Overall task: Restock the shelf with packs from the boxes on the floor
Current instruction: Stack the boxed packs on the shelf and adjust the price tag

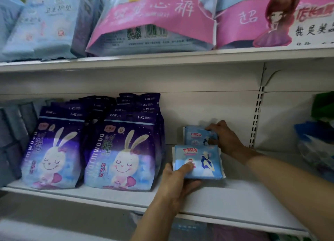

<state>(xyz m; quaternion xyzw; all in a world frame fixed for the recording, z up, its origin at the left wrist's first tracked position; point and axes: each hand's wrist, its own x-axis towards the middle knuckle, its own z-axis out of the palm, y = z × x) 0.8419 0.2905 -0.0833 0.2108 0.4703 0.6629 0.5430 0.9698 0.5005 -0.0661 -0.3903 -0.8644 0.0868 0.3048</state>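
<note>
A: Left hand [178, 183] gripping near pale-blue pack [197, 161] by its lower left corner, thumb on the printed face, fingers underneath. Right hand [225, 137] clamped on right edge of far pale-blue pack [198, 135], deeper on the shelf [235, 195].

B: Risks?

A: Slick film under the thumb; pack likely to slide out of a corner hold. Soft padded body, no rigid base, so prone to toppling forward off the open shelf edge below the left grip. Far pack stood on a narrow edge; once let go, likely to fall flat.

B: Neighbours?

A: Purple rabbit packs [121, 150] left of the left grip, tall, pillowy, glossy, leaning slightly. Nudge could tip the front row.

B: Shapes?

A: Blue packs flat, rectangular, crimped seams. Shelf smooth white metal.
</note>
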